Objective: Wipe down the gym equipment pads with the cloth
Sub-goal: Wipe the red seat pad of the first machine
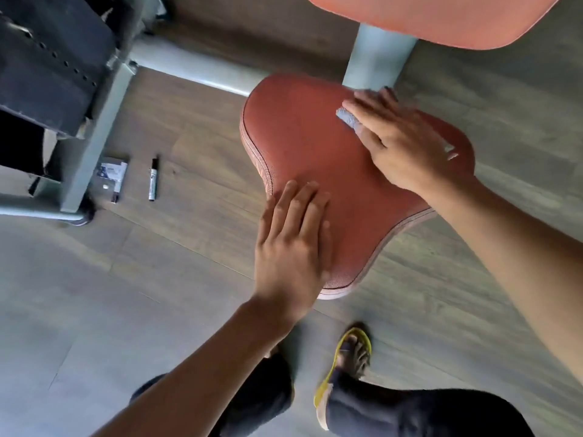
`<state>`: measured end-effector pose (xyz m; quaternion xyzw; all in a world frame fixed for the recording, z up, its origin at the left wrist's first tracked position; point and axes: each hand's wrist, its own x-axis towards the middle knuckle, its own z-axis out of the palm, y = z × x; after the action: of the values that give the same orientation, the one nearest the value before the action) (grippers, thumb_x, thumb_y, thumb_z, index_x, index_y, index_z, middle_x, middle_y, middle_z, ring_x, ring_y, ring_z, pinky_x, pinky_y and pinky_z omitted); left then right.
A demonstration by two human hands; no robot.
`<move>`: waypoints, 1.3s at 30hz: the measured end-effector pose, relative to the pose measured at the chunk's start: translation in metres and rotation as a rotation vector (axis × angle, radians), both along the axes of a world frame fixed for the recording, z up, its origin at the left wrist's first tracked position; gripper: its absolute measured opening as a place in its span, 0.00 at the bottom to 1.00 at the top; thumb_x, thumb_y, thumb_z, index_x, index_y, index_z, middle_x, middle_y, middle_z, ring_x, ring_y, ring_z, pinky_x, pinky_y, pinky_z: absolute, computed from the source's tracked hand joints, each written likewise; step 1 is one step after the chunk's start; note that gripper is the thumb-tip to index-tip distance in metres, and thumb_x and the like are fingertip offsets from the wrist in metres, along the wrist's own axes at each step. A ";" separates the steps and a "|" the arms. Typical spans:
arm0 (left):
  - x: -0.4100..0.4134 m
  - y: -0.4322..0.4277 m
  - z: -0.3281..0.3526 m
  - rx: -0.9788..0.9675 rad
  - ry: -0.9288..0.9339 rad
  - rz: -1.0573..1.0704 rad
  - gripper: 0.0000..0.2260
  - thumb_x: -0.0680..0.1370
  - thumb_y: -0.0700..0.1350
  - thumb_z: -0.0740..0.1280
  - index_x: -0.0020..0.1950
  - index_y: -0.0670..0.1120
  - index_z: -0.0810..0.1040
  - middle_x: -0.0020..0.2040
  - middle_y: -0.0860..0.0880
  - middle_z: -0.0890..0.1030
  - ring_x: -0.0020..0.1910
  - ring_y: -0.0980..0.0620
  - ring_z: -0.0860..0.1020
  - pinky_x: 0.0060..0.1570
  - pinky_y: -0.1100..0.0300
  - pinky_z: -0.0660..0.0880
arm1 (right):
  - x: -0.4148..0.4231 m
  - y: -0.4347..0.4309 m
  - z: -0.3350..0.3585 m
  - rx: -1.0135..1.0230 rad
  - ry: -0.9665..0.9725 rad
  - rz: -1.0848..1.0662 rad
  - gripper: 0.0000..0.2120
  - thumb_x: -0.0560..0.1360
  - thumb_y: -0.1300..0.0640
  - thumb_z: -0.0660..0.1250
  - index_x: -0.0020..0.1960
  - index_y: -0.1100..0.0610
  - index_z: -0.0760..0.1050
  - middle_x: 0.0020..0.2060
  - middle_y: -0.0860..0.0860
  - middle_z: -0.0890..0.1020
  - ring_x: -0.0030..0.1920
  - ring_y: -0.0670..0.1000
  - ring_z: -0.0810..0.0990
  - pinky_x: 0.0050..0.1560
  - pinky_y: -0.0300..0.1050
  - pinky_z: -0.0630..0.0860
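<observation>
A reddish-brown seat pad [303,143] fills the middle of the view. My right hand [400,143] lies flat on its far right part, fingers straight, pressing a grey cloth [347,118] against the pad; most of the cloth is hidden under the hand, with a corner showing at the wrist side. My left hand [293,244] rests flat on the pad's near edge, fingers straight, holding nothing. A second orange back pad [441,17] sits at the top right.
A grey metal post [375,58] rises behind the seat. A weight stack and frame [47,74] stand at the left. A black marker [153,179] and a small card [110,178] lie on the wooden floor. My sandalled foot [347,361] is below the seat.
</observation>
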<state>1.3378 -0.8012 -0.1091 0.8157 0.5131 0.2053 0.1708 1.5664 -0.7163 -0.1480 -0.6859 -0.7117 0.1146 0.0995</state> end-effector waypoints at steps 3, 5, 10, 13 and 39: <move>-0.001 -0.003 -0.001 -0.007 0.016 0.004 0.14 0.80 0.42 0.63 0.65 0.43 0.78 0.68 0.46 0.77 0.72 0.45 0.70 0.70 0.45 0.66 | -0.043 0.003 0.002 0.086 -0.039 -0.149 0.21 0.82 0.52 0.51 0.73 0.51 0.70 0.72 0.50 0.72 0.74 0.59 0.67 0.75 0.56 0.62; -0.001 -0.003 0.000 -0.026 0.012 0.007 0.15 0.80 0.41 0.62 0.66 0.43 0.77 0.68 0.46 0.76 0.73 0.45 0.69 0.70 0.44 0.66 | -0.062 -0.029 0.007 0.127 0.013 -0.044 0.21 0.83 0.52 0.53 0.74 0.50 0.70 0.74 0.48 0.72 0.76 0.56 0.66 0.76 0.55 0.61; -0.001 0.000 0.004 -0.066 0.057 -0.019 0.15 0.80 0.42 0.61 0.67 0.43 0.76 0.69 0.46 0.75 0.74 0.45 0.67 0.71 0.43 0.65 | -0.002 -0.065 0.018 0.048 -0.043 0.093 0.22 0.85 0.49 0.51 0.79 0.48 0.62 0.77 0.48 0.65 0.79 0.53 0.60 0.75 0.56 0.62; -0.001 0.001 0.005 -0.070 0.090 -0.024 0.15 0.80 0.42 0.61 0.67 0.44 0.75 0.69 0.46 0.74 0.74 0.45 0.66 0.71 0.43 0.64 | -0.003 -0.057 0.012 0.038 -0.072 -0.103 0.23 0.85 0.48 0.51 0.78 0.48 0.63 0.76 0.48 0.67 0.78 0.55 0.61 0.76 0.57 0.61; 0.002 0.000 0.006 -0.090 0.114 -0.003 0.16 0.81 0.44 0.58 0.67 0.45 0.75 0.70 0.47 0.74 0.74 0.45 0.67 0.71 0.43 0.65 | -0.012 -0.077 0.006 0.257 0.084 -0.114 0.18 0.85 0.55 0.58 0.74 0.55 0.72 0.72 0.53 0.74 0.73 0.61 0.71 0.68 0.57 0.72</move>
<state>1.3398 -0.8010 -0.1027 0.8184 0.5295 0.1349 0.1778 1.5541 -0.7934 -0.1425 -0.7013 -0.6757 0.0454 0.2225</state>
